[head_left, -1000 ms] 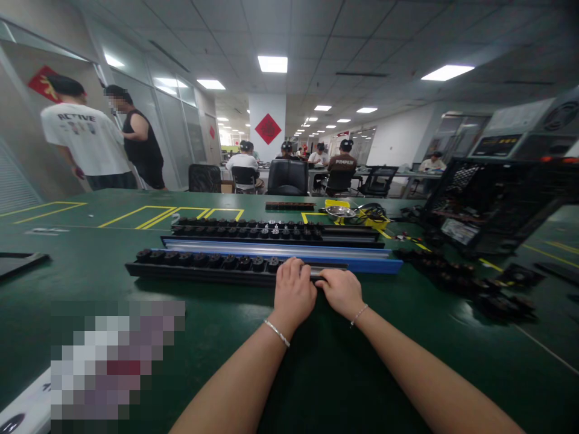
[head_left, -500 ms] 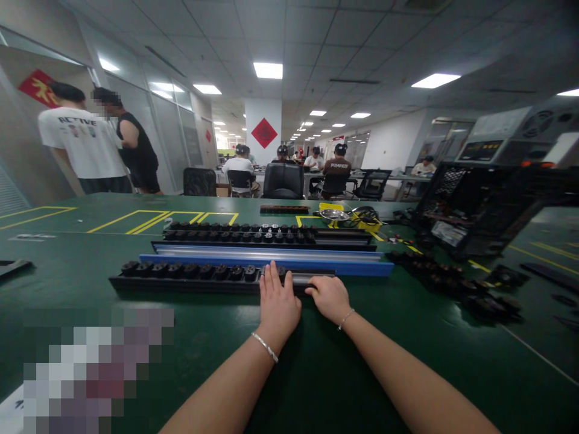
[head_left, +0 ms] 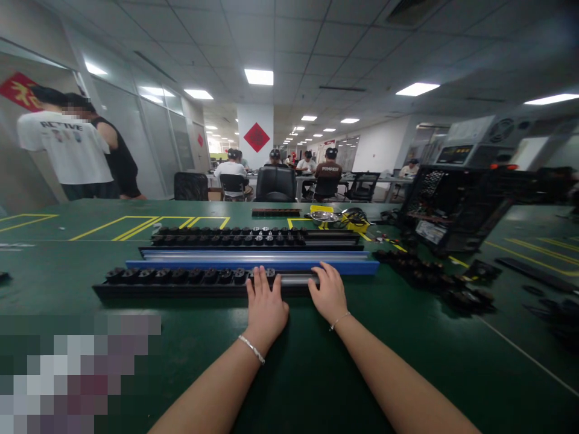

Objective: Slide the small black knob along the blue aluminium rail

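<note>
Across the green table in front of me lies a long black rail (head_left: 176, 291) with a row of round black modules (head_left: 195, 275), which look like power sockets, in its channel. My left hand (head_left: 268, 304) lies flat over the right end of this row. Its fingers are stretched out and touch the last modules, hiding part of them. My right hand (head_left: 329, 292) is at the rail's right end, fingers apart and slightly curved over it, with thumb and fingers spread. Between the hands a bare silvery stretch of channel (head_left: 294, 279) shows.
Behind lie a blue rail (head_left: 353, 266) and a black rail (head_left: 335, 238) partly filled with modules. Loose black parts (head_left: 420, 274) and an open computer case (head_left: 443, 211) stand at the right. A metal bowl (head_left: 324, 216) lies farther back. People sit and stand beyond the table.
My right hand has loosened from a closed grasp at the rail's end and spread its fingers. My left hand stays on the modules. The view has turned slightly right.
</note>
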Action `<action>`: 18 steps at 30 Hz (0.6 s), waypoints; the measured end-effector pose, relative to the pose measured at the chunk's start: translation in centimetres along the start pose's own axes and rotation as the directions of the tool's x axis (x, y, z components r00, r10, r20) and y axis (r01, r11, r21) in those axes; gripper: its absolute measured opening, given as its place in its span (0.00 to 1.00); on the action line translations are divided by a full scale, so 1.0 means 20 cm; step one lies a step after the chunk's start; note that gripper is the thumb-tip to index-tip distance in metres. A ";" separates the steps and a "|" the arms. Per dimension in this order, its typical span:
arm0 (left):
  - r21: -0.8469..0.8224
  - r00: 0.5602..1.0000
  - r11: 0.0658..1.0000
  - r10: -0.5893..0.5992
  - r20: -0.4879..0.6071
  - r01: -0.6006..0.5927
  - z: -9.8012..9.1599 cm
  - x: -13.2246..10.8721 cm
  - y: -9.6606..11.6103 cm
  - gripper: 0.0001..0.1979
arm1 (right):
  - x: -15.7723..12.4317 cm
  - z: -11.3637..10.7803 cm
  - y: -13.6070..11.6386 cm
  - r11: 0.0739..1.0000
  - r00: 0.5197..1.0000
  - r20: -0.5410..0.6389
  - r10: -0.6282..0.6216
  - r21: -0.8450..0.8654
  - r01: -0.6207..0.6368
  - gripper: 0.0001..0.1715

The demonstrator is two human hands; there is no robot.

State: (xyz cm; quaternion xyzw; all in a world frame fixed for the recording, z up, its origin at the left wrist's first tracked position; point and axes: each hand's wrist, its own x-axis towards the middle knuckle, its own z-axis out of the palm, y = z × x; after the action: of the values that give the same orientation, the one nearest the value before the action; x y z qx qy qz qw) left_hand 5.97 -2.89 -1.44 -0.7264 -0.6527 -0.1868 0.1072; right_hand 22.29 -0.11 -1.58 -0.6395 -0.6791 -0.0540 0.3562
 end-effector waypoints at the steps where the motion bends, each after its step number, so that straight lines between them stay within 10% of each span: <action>1: 0.002 1.000 1.000 -0.001 0.002 0.001 0.00 0.00 0.00 0.34 | 0.00 0.02 0.01 0.999 0.999 -0.015 0.045 0.031 -0.044 0.21; 18: -0.017 0.997 0.998 0.057 -0.047 -0.058 0.01 -0.01 0.02 0.31 | 0.00 0.05 0.06 0.946 0.980 0.087 0.180 0.259 -0.197 0.27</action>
State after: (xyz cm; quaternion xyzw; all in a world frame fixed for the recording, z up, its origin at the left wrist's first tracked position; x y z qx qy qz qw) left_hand 6.40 -3.09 -1.76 -0.7412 -0.6271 -0.2065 0.1210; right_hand 22.96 0.66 -2.83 -0.6491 -0.6267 0.0918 0.4213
